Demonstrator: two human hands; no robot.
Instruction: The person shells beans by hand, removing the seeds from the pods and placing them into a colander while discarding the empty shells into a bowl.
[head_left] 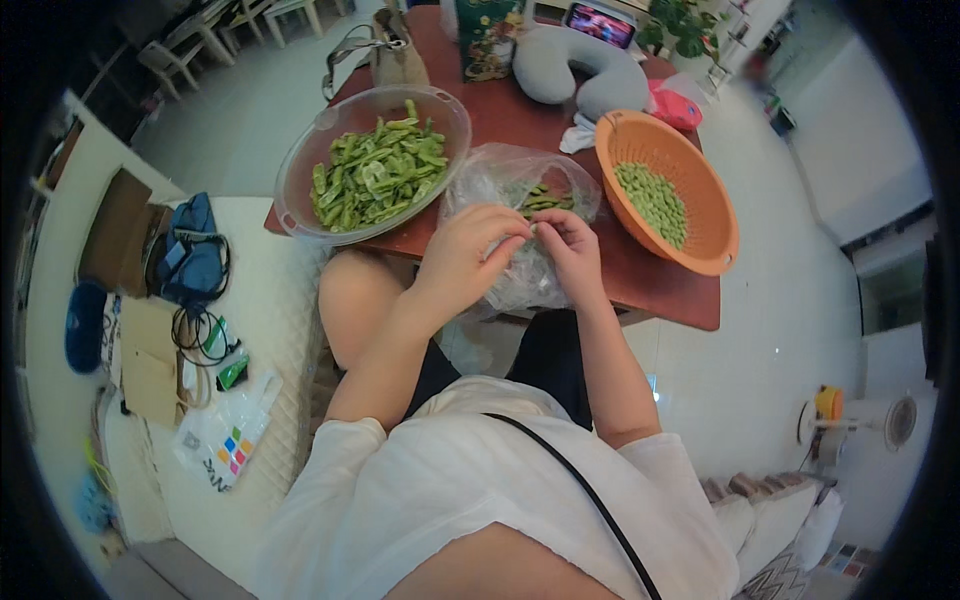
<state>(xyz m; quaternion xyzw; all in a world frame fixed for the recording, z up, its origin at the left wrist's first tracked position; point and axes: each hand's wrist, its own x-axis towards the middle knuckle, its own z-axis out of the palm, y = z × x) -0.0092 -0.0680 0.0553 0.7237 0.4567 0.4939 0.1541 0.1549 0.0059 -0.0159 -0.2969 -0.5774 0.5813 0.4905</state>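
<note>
My left hand and my right hand meet over the front edge of the table, fingertips pinched together. Between them shows a small pale bit, too small to name. Just beyond my fingers a clear plastic bag lies open with green bean pods in it; its near side hangs over the edge. To the left stands a clear plastic basin heaped with flattened green pods. At the right an orange colander is tilted toward me, with shelled green beans inside.
The reddish-brown table also bears a grey neck pillow, a lit screen, a dark green bag, a beige bag and a pink package. Left of my legs, a pale padded seat holds a blue bag.
</note>
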